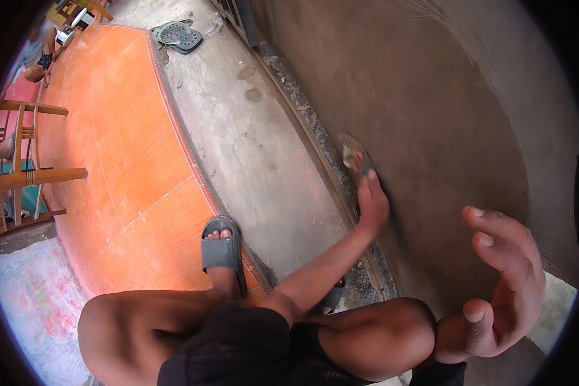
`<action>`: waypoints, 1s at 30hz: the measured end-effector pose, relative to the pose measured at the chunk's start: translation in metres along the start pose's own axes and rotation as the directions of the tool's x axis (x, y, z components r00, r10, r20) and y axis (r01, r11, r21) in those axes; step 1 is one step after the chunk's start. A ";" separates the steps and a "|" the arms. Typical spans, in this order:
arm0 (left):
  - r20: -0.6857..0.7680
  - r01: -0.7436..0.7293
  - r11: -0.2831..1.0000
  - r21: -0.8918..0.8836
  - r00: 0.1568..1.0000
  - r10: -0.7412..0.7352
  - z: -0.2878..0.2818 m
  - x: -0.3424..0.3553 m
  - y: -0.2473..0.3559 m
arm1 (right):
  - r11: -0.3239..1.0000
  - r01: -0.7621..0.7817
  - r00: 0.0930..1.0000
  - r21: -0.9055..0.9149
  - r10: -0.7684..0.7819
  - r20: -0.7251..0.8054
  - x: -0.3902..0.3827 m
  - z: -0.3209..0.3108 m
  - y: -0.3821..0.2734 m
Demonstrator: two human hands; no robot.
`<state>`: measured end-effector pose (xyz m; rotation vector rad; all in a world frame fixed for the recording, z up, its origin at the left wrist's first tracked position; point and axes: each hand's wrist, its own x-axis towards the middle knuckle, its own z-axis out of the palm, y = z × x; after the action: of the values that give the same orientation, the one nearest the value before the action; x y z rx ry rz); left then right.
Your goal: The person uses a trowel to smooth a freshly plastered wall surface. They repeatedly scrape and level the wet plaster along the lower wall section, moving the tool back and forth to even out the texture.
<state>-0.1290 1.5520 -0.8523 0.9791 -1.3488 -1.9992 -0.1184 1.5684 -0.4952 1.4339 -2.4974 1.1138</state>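
Note:
My left hand [374, 204] reaches across between my knees to the brown wall surface [431, 154]. Its fingers are closed around the dark grip of a small hand tool with a pale, flat head [352, 153], which looks like a brush. Motion blurs the tool, so its exact kind is unclear. The tool's head is at the foot of the wall, against or very near it. My right hand [514, 289] is raised at the lower right, close to the wall. Its fingers are curved and apart from the thumb, with nothing between them.
A narrow grey concrete strip [238, 122] runs between the wall's rubble-lined foot and a raised orange tiled floor [122, 148]. My sandalled foot [222, 248] stands at the tile edge. A pair of grey sandals [178, 36] lies far off. Wooden chairs [28, 177] and another person [37, 67] are at left.

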 end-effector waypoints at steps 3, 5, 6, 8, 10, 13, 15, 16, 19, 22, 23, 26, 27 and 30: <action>-0.182 -0.400 0.913 -0.084 0.907 0.380 -0.018 0.156 0.041 | 0.997 0.076 0.997 0.015 -0.077 0.018 -0.006 -0.004 0.004; -0.172 -0.310 0.950 -0.034 0.938 0.300 -0.028 0.217 0.054 | 0.992 0.104 0.992 0.068 -0.108 0.060 -0.008 -0.010 0.010; -0.202 -0.301 0.953 -0.045 0.937 0.286 -0.031 0.222 0.052 | 0.981 0.160 0.981 0.114 -0.171 0.097 -0.006 -0.014 0.013; -0.211 -0.398 0.917 -0.034 0.899 0.383 -0.025 0.178 0.033 | 0.965 0.181 0.964 0.190 -0.212 0.160 -0.004 -0.021 0.019; -0.100 -0.283 0.938 -0.199 0.958 0.268 -0.008 0.081 0.004 | 0.970 0.190 0.962 0.149 -0.214 0.172 -0.002 -0.024 0.021; 0.017 0.004 1.000 -0.002 1.000 -0.004 0.013 -0.059 -0.028 | 0.986 0.139 0.974 0.097 -0.153 0.165 -0.003 -0.020 0.020; 0.117 -0.225 0.887 0.404 0.974 0.194 0.020 -0.089 -0.023 | 0.991 0.113 0.982 0.071 -0.123 0.144 -0.005 -0.015 0.018; 0.066 -0.010 0.999 0.052 0.998 0.007 0.021 -0.076 -0.012 | 0.992 0.108 0.984 0.062 -0.115 0.134 -0.006 -0.013 0.018; -0.117 0.012 0.990 -0.142 0.993 -0.029 0.008 0.035 0.047 | 0.990 0.117 0.987 0.077 -0.124 0.098 -0.009 -0.010 0.017; -0.280 -0.204 0.962 -0.183 0.949 0.147 -0.009 0.159 0.096 | 0.987 0.110 0.993 0.113 -0.115 0.037 -0.010 -0.010 0.015; -0.257 -0.146 0.964 -0.222 0.962 0.086 -0.013 0.176 0.100 | 0.993 0.064 0.997 0.100 -0.068 0.038 -0.010 -0.011 0.015; -0.237 -0.075 0.978 -0.193 0.971 0.028 -0.018 0.154 0.072 | 0.972 0.109 0.989 0.206 -0.126 0.070 -0.006 -0.013 0.013; -0.188 -0.140 0.985 -0.104 0.975 0.119 -0.016 0.123 0.050 | 0.983 0.086 0.994 0.164 -0.096 0.057 -0.004 -0.014 0.013; -0.009 0.077 0.994 -0.079 0.997 -0.078 -0.003 0.005 -0.019 | 0.983 0.129 0.987 0.133 -0.140 0.076 0.002 -0.010 0.013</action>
<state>-0.1302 1.5534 -0.8725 1.0204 -1.2334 -2.0833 -0.1324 1.5776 -0.4942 1.6908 -2.3787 1.2315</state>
